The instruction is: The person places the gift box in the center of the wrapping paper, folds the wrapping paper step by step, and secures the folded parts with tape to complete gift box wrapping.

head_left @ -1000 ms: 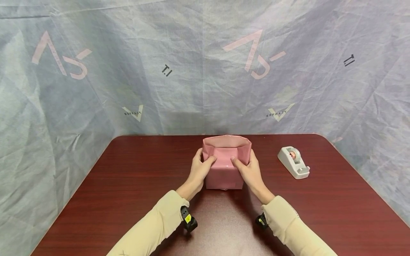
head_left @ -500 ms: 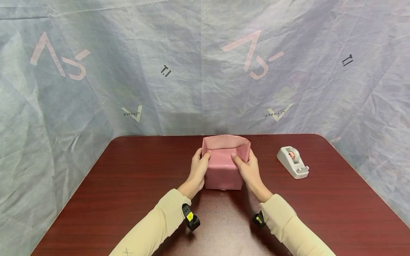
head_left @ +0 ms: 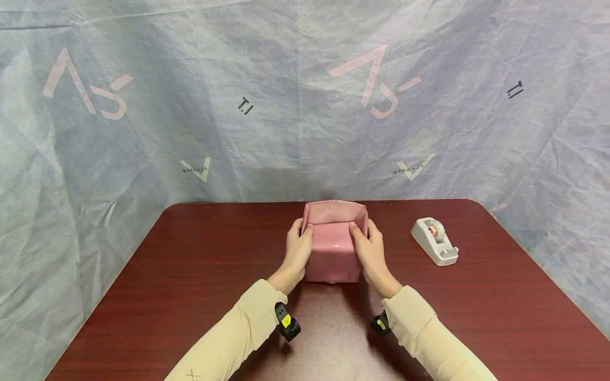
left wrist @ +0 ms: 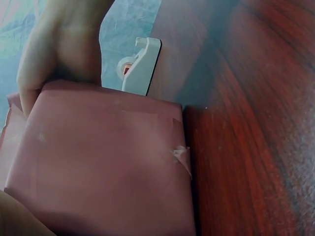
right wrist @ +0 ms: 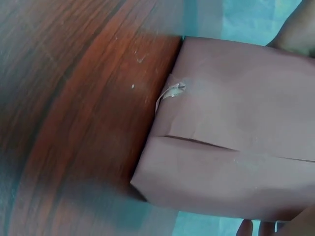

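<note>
A box wrapped in pink paper [head_left: 332, 262] stands upright on the table between both hands. At its top the paper rises into a loose standing flap [head_left: 335, 212]. My left hand [head_left: 297, 253] grips the left side, its thumb along the top edge. On the opposite side my right hand [head_left: 374, 256] holds the box likewise, thumb on the folded paper. The left wrist view shows a crumpled bit [left wrist: 181, 156] low on the near face. A long paper seam [right wrist: 197, 141] crosses that face in the right wrist view. Fingers behind the box are partly hidden.
A white tape dispenser [head_left: 434, 242] with a roll in it sits to the right on the dark red wooden table [head_left: 200, 264]. Grey printed cloth [head_left: 271, 132] hangs behind and at both sides. Each wrist carries a black strapped camera [head_left: 288, 324].
Both thumbs have shifted outward from the front fold toward the side edges. The paper's upper opening has narrowed and its sides stand straighter. The box stays in place.
</note>
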Tool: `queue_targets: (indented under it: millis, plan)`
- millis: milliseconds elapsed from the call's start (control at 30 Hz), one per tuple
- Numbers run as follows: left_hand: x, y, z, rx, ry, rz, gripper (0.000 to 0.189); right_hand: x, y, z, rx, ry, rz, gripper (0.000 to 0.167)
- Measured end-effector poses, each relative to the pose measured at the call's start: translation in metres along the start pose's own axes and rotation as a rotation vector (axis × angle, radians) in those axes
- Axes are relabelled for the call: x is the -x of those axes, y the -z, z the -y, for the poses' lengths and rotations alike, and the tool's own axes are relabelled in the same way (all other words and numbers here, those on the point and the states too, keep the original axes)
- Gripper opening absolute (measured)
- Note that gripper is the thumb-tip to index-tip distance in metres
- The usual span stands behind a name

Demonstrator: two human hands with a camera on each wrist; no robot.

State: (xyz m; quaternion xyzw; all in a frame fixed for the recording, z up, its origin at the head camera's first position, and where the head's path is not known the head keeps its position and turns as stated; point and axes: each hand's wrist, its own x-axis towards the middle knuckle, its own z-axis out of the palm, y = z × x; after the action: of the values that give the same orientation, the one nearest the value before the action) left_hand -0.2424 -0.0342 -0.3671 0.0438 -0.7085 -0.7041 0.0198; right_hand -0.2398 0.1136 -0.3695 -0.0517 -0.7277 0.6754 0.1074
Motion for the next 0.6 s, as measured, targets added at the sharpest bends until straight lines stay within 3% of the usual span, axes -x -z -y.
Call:
queue_targets:
  millis: [200,433,600]
  plan:
    - [0.0006,0.0002,0.0,-0.027,-0.019,-0.002,0.024,-0.001,-0.0025,0.0029,-0.025,-0.059,-0.057,0.016]
    - [-0.0013,-0.0011,0.0003,-0.114,-0.048,-0.072,0.023,-0.0034,-0.0004,0.0048,-0.095,-0.151,-0.043,0.02]
    - [-0.0016,-0.0012,-0.0004,-0.138,-0.051,-0.083,0.022,-0.0053,0.0014,0.004,-0.146,-0.197,-0.067,0.026]
